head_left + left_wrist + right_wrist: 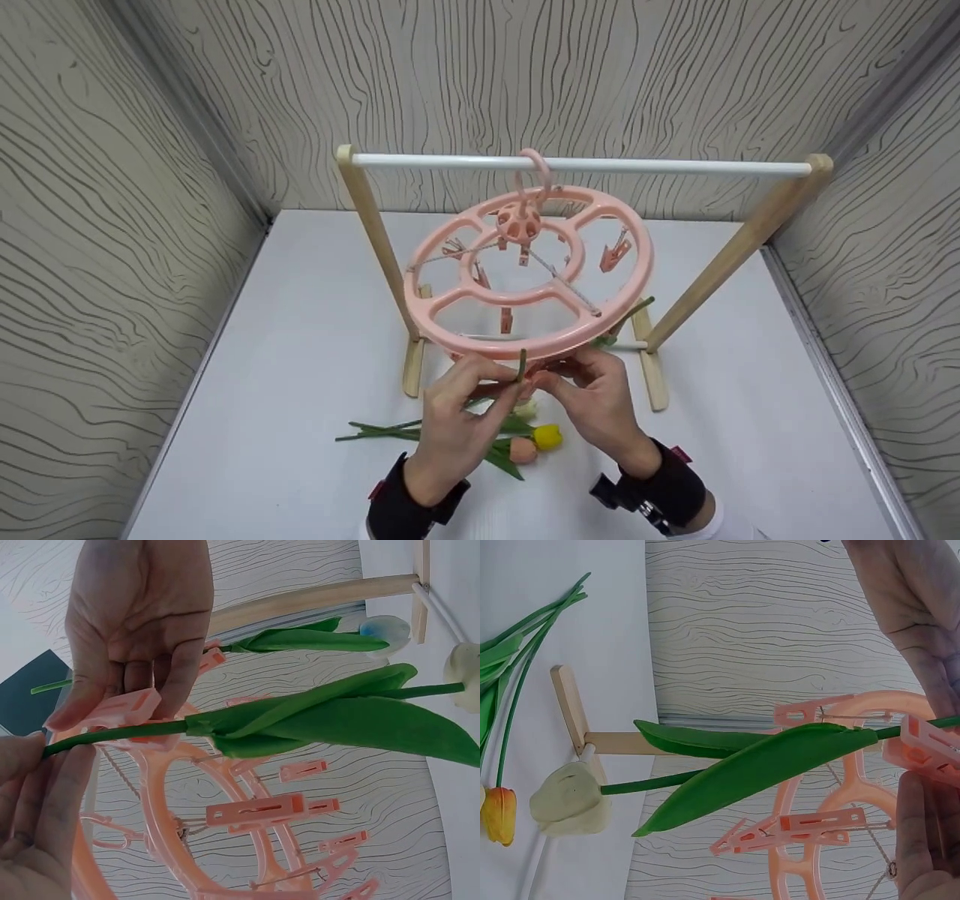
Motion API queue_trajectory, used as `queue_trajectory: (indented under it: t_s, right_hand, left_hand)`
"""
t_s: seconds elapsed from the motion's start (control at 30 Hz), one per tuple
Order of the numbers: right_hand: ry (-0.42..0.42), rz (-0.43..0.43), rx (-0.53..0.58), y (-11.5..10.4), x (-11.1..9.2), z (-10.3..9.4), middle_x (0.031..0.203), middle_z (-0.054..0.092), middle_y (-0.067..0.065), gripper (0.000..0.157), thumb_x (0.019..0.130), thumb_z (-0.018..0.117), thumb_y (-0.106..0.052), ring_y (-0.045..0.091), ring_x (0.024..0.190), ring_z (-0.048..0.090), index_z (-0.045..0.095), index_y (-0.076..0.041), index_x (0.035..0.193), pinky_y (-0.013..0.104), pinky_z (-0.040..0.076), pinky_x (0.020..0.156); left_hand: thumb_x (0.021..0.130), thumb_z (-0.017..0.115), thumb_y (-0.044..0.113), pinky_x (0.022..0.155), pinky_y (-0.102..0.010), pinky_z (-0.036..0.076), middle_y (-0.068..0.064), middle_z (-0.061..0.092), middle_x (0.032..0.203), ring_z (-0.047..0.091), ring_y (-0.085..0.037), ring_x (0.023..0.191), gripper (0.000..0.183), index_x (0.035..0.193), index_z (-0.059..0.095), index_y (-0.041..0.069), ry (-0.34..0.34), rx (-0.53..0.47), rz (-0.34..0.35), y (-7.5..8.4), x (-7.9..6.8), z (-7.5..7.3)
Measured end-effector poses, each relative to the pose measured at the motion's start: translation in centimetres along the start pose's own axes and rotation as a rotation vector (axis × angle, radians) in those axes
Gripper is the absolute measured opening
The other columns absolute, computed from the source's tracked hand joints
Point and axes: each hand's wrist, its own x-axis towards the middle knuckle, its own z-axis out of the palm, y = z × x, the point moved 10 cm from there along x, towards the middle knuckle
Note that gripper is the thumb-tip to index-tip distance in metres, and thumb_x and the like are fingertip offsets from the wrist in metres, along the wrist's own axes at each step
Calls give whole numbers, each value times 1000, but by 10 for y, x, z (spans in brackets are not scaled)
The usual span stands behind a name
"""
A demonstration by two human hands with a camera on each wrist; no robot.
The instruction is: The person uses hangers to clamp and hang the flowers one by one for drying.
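Observation:
My left hand pinches the stem end of a white tulip, which hangs head down with long green leaves. Beside it my right hand grips a pink clothespin at the near rim of a round pink hanger. In the left wrist view the stem runs along the clothespin, between the two hands. A second tulip with a pale blue-white head hangs from another clothespin just to the right.
The hanger hooks over the white bar of a wooden-legged rack. More pink clothespins dangle from it. Below the hands several tulips lie on the white table, with a yellow head and a peach head showing.

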Motion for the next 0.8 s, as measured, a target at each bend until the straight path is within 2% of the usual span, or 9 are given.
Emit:
queue_trajectory:
  t_s: [0.2, 0.33, 0.53, 0.8]
  right_hand:
    - [-6, 4, -1, 2, -2, 0, 113, 79, -12, 30, 98, 78, -5, 7, 99, 78, 72, 4, 126, 20, 66, 91]
    - [-22, 5, 0, 4, -3, 1, 112, 78, -13, 30, 97, 77, 1, 5, 100, 77, 69, 9, 125, 19, 66, 92]
    - [-41, 18, 9, 6, -5, 1, 115, 79, -11, 33, 93, 76, 11, 5, 103, 77, 68, 11, 125, 20, 66, 93]
    - [-69, 1, 7, 6, -8, -2, 119, 78, -9, 36, 92, 75, 14, 5, 106, 76, 69, 8, 128, 19, 64, 96]
  left_hand:
    - [93, 80, -6, 80, -23, 68, -13, 74, 97, 77, -23, 89, 16, 105, 73, 3, -8, 3, -18, -3, 0, 3]
    - [95, 78, -6, 78, -23, 68, -14, 73, 97, 77, -23, 88, 15, 105, 71, 3, -9, -6, -5, -4, 0, 3]
    - [93, 79, -7, 78, -22, 68, -13, 74, 97, 79, -22, 87, 17, 105, 72, 3, 3, 4, -10, -6, 0, 2]
    - [90, 82, -9, 81, -24, 68, -13, 79, 102, 80, -21, 91, 23, 110, 76, 2, 10, 10, -4, -3, -1, 1]
